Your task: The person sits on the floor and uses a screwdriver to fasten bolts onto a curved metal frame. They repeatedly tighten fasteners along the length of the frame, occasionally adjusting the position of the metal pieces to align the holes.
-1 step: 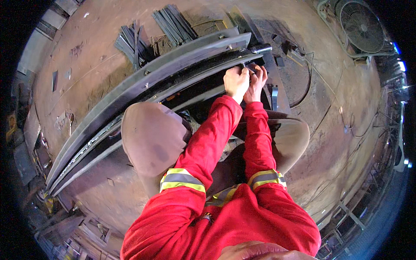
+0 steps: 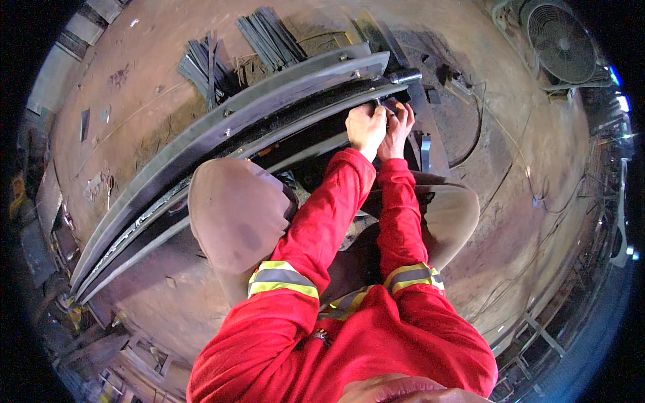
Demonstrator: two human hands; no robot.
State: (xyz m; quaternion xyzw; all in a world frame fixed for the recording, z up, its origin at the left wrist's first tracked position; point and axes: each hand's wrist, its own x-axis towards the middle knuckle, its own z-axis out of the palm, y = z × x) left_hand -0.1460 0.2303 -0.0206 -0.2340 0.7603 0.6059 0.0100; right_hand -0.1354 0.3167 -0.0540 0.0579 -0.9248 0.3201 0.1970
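Long grey metal beam (image 2: 295, 89): lying lengthwise, lower left to upper right, small studs (image 2: 227, 132) spaced along its face. Narrower grey rail (image 2: 302, 117): alongside on the near side, dark gap between. Short shiny cylinder (image 2: 405, 76): lying sideways at the right end. Small dark piece (image 2: 377, 102): just below rail's right end, mostly hidden; shape unclear.

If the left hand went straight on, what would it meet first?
Probably the curved grey metal bar just beyond the left hand; depth is unclear, so they may be touching.
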